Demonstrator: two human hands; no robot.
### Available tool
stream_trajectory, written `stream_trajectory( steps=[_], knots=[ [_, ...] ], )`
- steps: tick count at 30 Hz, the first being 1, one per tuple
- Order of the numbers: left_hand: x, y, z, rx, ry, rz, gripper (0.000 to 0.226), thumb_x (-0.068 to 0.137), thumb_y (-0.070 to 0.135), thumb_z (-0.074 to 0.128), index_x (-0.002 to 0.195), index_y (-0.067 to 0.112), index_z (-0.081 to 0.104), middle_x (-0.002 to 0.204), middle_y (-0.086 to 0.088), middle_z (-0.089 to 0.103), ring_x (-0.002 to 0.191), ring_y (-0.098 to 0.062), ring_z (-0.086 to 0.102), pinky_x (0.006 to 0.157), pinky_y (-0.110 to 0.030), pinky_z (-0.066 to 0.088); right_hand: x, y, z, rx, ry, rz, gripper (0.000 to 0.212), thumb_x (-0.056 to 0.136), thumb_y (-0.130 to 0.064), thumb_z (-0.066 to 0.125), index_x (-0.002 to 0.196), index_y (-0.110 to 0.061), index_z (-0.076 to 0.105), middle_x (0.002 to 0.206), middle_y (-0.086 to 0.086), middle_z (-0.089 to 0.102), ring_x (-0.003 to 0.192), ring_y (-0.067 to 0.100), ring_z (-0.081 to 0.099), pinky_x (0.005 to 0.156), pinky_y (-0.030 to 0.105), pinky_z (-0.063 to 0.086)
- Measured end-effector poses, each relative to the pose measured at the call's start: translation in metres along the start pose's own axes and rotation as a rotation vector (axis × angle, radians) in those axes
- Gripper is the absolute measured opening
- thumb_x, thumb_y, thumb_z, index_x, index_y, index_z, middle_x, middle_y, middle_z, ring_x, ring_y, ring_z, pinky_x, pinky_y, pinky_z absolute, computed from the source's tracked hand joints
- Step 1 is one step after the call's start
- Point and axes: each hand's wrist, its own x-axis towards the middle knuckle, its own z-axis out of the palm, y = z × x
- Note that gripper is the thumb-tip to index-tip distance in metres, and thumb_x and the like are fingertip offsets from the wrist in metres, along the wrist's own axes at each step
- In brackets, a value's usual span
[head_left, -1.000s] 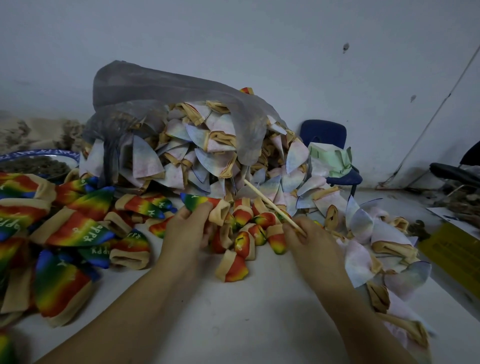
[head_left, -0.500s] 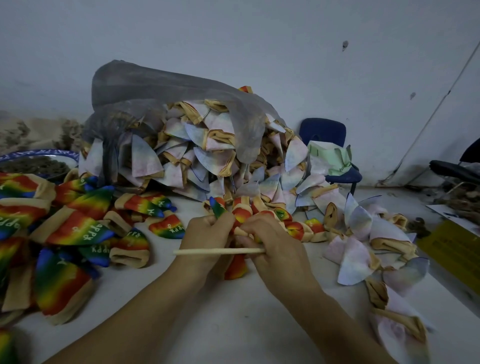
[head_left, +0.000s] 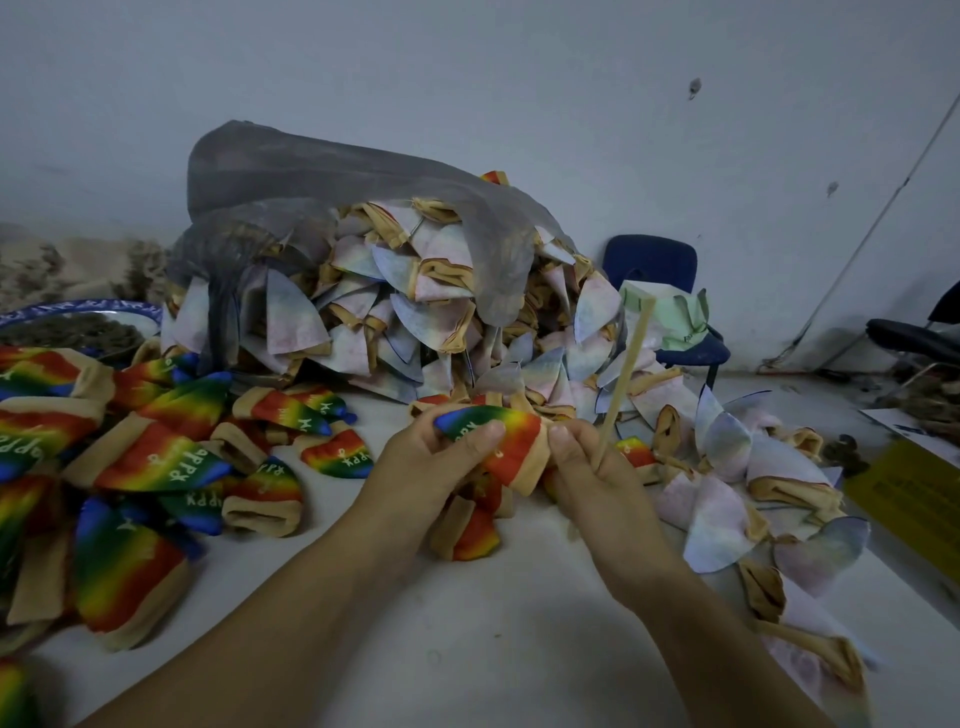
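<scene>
Far-left table edge: blue-rimmed dish (head_left: 130, 310), set back behind the work; its dark contents cannot be identified.
Left stock: rainbow pieces (head_left: 156, 462), printed side out with tan cuffs, lie loose on the table (head_left: 493, 623). Judged finished output, kept apart from the unworked supply.
Rear centre: grey plastic bag (head_left: 291, 176) lies on its side with its mouth toward the person, so the pale pieces (head_left: 415, 301) spill within reach.
Tip-end grip: left hand (head_left: 426, 467) grasps the blue tip, thumb on top and fingers curled beneath, steadying the pointed end.
Workpiece: held rainbow piece (head_left: 498, 431), raised just above the table between both hands, in front of the bag's mouth; tip left, tan cuff right.
Cuff-end grip: right hand (head_left: 597, 478) pinches the tan cuff and also clamps the tool.
Tool: wooden stick (head_left: 626, 369), near upright, lower end in the right hand, clear of the workpiece. Judged a tip-pushing tool, retained to avoid regrasping.
Right stock: loose pale pieces (head_left: 727, 514) lie beside the right forearm; judged next supply.
Background right: blue chair (head_left: 649, 262) near the wall.
</scene>
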Motion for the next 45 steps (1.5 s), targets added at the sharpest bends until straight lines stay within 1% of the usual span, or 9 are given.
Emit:
stream_trajectory(
  steps=[5,9,13,16,23,27,33,40,45],
  knots=[
    [0.003,-0.004,0.001,0.044,0.078,-0.014,0.054,0.053,0.063,0.069,0.099,0.037,0.067,0.091,0.016,0.075,0.090,-0.006,0.071,0.083,-0.028,0.054,-0.001,-0.001,0.002,0.015,-0.035,-0.042,0.035,0.080,-0.058,0.051,0.107,-0.039,0.061,0.099,-0.023,0.067,0.096,-0.006,0.062,0.077,0.013,0.051],
    [0.004,-0.005,0.004,0.166,0.108,-0.016,0.037,0.073,0.056,0.068,0.103,0.035,0.065,0.094,0.014,0.074,0.090,-0.004,0.068,0.074,-0.017,0.050,-0.002,-0.001,0.006,-0.142,-0.044,-0.035,0.015,0.075,-0.062,0.053,0.088,-0.058,0.057,0.090,-0.026,0.064,0.085,-0.009,0.060,0.066,0.005,0.046],
    [0.005,-0.010,0.006,0.259,0.139,-0.009,0.030,0.090,0.050,0.058,0.113,0.031,0.061,0.101,0.009,0.071,0.095,-0.008,0.067,0.084,-0.027,0.053,-0.001,0.004,0.008,-0.195,-0.012,-0.027,0.039,0.076,-0.067,0.045,0.081,-0.030,0.057,0.073,-0.002,0.057,0.065,0.010,0.054,0.060,0.018,0.047],
    [0.005,-0.010,0.005,0.279,0.155,0.035,0.022,0.094,0.050,0.052,0.106,0.034,0.062,0.095,0.011,0.071,0.086,-0.002,0.067,0.075,-0.023,0.050,-0.003,0.001,0.011,-0.162,-0.034,-0.018,0.036,0.079,-0.064,0.046,0.064,-0.031,0.052,0.055,-0.013,0.048,0.050,-0.001,0.043,0.048,0.010,0.036],
    [0.004,-0.008,0.005,0.232,0.197,0.029,0.033,0.090,0.061,0.047,0.090,0.034,0.065,0.080,0.017,0.072,0.073,0.005,0.066,0.065,-0.017,0.047,-0.005,0.003,0.014,-0.072,-0.096,0.034,0.039,0.081,-0.066,0.042,0.059,-0.039,0.058,0.056,-0.015,0.053,0.057,-0.002,0.051,0.066,0.019,0.045],
    [0.002,-0.012,0.008,0.231,0.238,0.032,0.053,0.085,0.066,0.049,0.086,0.018,0.071,0.079,-0.001,0.073,0.071,-0.006,0.069,0.069,-0.024,0.054,-0.002,0.002,0.013,0.041,-0.080,0.081,0.039,0.079,-0.068,0.048,0.074,-0.033,0.063,0.077,0.007,0.063,0.075,0.022,0.061,0.079,0.039,0.053],
    [-0.002,-0.010,0.013,0.272,0.304,0.124,0.057,0.090,0.058,0.048,0.078,0.005,0.066,0.061,-0.006,0.064,0.052,-0.003,0.058,0.045,-0.010,0.041,-0.008,-0.009,0.018,-0.003,-0.243,0.073,0.022,0.078,-0.058,0.054,0.059,-0.048,0.061,0.051,-0.024,0.054,0.047,-0.010,0.050,0.047,0.003,0.037],
    [-0.003,-0.010,0.015,0.214,0.321,0.055,0.057,0.092,0.061,0.041,0.079,0.012,0.067,0.066,0.001,0.070,0.063,-0.001,0.065,0.057,-0.017,0.045,-0.008,-0.008,0.016,0.015,-0.273,0.074,0.036,0.096,-0.040,0.048,0.062,-0.041,0.060,0.054,-0.021,0.053,0.050,-0.008,0.049,0.050,0.004,0.037],
    [-0.002,-0.005,0.016,-0.049,0.264,-0.105,0.050,0.095,0.058,0.046,0.077,0.021,0.074,0.075,0.000,0.075,0.079,-0.012,0.072,0.084,-0.036,0.052,-0.008,-0.007,0.016,0.022,-0.288,0.110,0.039,0.088,-0.056,0.048,0.068,-0.025,0.060,0.054,-0.012,0.044,0.048,0.000,0.039,0.048,0.010,0.034]
  ],
)
